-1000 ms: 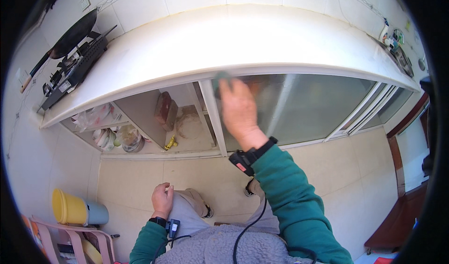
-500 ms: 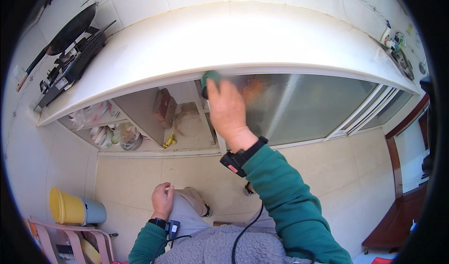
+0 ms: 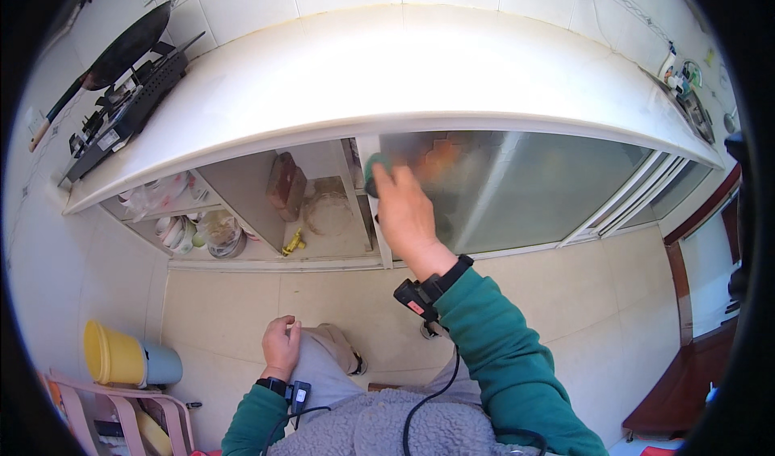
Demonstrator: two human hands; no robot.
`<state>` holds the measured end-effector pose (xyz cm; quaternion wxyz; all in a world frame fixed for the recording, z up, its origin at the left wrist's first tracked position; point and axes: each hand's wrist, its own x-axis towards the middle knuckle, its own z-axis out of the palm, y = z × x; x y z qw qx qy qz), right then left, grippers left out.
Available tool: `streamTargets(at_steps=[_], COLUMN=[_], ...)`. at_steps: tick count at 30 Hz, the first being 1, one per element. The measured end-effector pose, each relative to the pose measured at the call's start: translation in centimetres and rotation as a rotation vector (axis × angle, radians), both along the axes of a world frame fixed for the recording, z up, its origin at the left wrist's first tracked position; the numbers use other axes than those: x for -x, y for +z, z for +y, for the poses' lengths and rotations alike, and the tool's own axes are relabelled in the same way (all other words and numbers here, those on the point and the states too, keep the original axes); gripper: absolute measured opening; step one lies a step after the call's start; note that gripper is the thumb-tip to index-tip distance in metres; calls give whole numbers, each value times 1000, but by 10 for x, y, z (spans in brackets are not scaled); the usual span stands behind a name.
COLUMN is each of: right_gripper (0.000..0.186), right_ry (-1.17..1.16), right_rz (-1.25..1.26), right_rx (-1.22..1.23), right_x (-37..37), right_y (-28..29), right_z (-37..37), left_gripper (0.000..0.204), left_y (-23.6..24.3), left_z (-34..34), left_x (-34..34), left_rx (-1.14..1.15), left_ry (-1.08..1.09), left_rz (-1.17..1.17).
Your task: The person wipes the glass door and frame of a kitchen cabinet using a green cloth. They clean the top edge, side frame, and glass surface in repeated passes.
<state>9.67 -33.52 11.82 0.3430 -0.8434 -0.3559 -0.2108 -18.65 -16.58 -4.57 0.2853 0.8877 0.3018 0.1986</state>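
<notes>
My right hand [image 3: 406, 220] is closed around a small green cleaning pad [image 3: 376, 165] with a dark edge; its exact make is partly hidden by the fingers. The pad lies against the white upright frame [image 3: 368, 146] of a cabinet door, just under the countertop's front edge. Beside the hand, on its right, is a frosted glass sliding door [image 3: 557, 185]. My left hand [image 3: 282, 344] rests on my left thigh, fingers loosely bent and holding nothing.
A white countertop [image 3: 387, 68] spans the view, with a black stove [image 3: 129, 109] and wok [image 3: 133, 44] at its left end. The cabinet's open side holds a brick [image 3: 284, 187], a yellow valve [image 3: 294, 242] and bowls [image 3: 172, 234]. Buckets [image 3: 113, 353] stand at lower left.
My right hand and the pad have moved down and slightly right, from the countertop's underside edge onto the upright door frame. My left hand has stayed on the thigh.
</notes>
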Motion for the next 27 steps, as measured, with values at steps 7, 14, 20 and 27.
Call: streamTargets(at_steps=[7, 14, 20, 27], right_gripper=[47, 45, 46, 48], right_ry=[-67, 31, 53, -111], right_rz=[222, 183, 213, 202], right_rx=[-113, -230, -206, -181], right_x=[-19, -28, -42, -60], right_y=[-10, -10, -30, -76], right_z=[-5, 1, 7, -49], left_gripper=[22, 22, 22, 23], left_y=[1, 3, 5, 7], left_z=[0, -2, -3, -4], left_x=[0, -5, -11, -12], left_rx=[17, 11, 20, 26], left_ry=[-1, -19, -24, -23], left_rz=[27, 44, 59, 62])
